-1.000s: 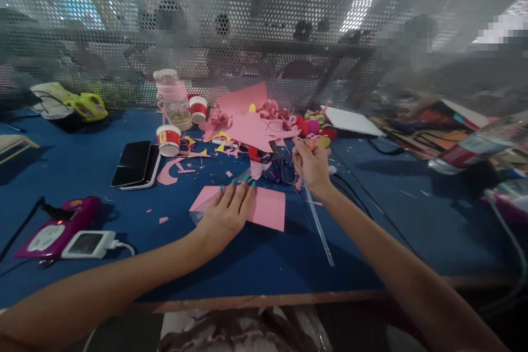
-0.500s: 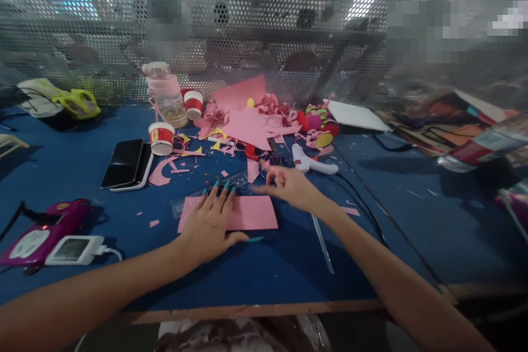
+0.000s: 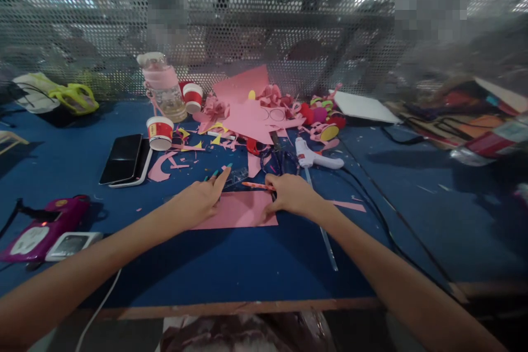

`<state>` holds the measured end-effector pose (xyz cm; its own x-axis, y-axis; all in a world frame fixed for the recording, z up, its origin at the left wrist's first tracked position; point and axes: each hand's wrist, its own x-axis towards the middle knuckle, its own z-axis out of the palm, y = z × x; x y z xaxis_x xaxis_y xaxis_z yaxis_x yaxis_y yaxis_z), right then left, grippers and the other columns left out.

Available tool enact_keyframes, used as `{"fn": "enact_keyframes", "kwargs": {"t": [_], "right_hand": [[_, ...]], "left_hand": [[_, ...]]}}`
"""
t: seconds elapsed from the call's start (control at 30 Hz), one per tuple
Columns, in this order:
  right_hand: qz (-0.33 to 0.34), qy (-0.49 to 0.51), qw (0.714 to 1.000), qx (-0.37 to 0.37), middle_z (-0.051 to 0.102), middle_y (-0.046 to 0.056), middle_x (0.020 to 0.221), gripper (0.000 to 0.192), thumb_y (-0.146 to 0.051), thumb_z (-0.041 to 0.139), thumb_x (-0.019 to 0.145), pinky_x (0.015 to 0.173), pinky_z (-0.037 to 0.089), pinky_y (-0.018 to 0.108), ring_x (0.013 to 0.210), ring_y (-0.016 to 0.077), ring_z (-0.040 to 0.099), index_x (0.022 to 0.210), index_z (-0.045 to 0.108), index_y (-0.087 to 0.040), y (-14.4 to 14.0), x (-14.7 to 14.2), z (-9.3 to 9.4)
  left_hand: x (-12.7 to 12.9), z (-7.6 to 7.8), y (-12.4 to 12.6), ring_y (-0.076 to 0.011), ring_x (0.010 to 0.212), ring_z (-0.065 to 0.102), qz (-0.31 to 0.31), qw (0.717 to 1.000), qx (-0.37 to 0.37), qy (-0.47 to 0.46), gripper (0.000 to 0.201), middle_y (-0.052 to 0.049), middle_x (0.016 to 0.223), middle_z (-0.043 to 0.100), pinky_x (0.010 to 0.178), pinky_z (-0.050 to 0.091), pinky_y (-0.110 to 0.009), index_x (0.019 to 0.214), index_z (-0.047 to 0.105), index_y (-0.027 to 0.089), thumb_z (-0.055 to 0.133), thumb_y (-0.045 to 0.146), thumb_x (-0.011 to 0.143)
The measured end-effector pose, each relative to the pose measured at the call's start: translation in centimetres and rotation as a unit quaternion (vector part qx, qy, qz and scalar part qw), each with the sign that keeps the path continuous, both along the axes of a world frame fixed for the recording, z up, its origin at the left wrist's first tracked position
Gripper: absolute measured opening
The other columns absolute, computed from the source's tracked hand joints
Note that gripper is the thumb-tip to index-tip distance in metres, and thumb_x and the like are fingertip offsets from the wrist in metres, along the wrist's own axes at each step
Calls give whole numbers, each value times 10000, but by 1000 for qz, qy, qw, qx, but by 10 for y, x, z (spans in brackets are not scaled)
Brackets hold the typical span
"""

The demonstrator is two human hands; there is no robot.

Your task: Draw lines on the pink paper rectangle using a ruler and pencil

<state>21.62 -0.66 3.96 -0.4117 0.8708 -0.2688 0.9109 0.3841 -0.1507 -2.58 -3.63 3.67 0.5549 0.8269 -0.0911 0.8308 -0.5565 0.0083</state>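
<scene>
A pink paper sheet (image 3: 243, 213) lies flat on the blue table (image 3: 247, 269) in front of me. A clear plastic ruler (image 3: 238, 176) sits along its far edge. My left hand (image 3: 200, 199) rests flat on the sheet's left part, fingers stretched toward the ruler and touching it. My right hand (image 3: 291, 195) sits at the sheet's upper right corner, closed on a thin orange-pink pencil (image 3: 256, 185). The pencil points left along the ruler's edge.
Scissors (image 3: 280, 158) and a white glue gun (image 3: 317, 159) lie just beyond my right hand. Pink paper scraps (image 3: 251, 118), paper cups (image 3: 159, 133), a bottle (image 3: 164, 88) and phones (image 3: 124, 158) are behind. A purple device (image 3: 39, 228) sits left; a clear strip (image 3: 328, 242) lies right.
My right hand has come back from the scrap pile to the sheet and now holds the pencil against the ruler. My left hand slid up toward the ruler.
</scene>
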Motion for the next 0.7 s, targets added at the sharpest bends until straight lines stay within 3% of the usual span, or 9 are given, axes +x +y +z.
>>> {"fn": "enact_keyframes", "kwargs": {"t": [0.17, 0.33, 0.47, 0.6, 0.7], "right_hand": [[7, 4, 1000, 5, 659, 38, 784, 614, -654, 791, 547, 530, 217, 254, 713, 214, 604, 915, 579, -211, 0, 0, -1], [10, 11, 1000, 5, 649, 23, 755, 573, -626, 792, 576, 534, 207, 254, 705, 210, 601, 910, 576, -215, -1, 0, -1], [5, 14, 1000, 11, 639, 18, 740, 538, -594, 798, 586, 538, 197, 252, 697, 206, 591, 893, 566, -218, -1, -5, -3], [-8, 52, 999, 12, 598, -4, 703, 548, -563, 833, 546, 546, 203, 249, 653, 177, 546, 856, 547, -213, 0, -7, -4], [-8, 156, 987, -29, 501, -57, 616, 513, -512, 850, 534, 544, 222, 244, 573, 120, 448, 778, 521, -203, 6, 5, 0]], "left_hand": [[2, 4, -7, -253, 996, 705, 17, 998, 50, 44, 782, -213, 1280, 628, 768, 550, -294, 1489, 298, 46, 477, -28, 731], [-4, -2, -5, -269, 906, 703, 145, 975, 167, -17, 619, -129, 980, 744, 718, 577, -349, 1360, 533, 106, 486, -33, 758], [-12, -5, 1, -257, 873, 709, 82, 954, 270, -105, 443, -88, 934, 766, 749, 583, -371, 1116, 717, 161, 475, -16, 789], [-12, -1, 1, -211, 881, 732, 11, 896, 370, -244, 364, -41, 939, 779, 836, 584, -364, 1007, 747, 202, 473, 13, 859], [-9, 0, -2, -223, 1004, 718, -16, 861, 392, -324, 308, -29, 945, 781, 991, 516, -447, 960, 740, 210, 529, 5, 868]]}}
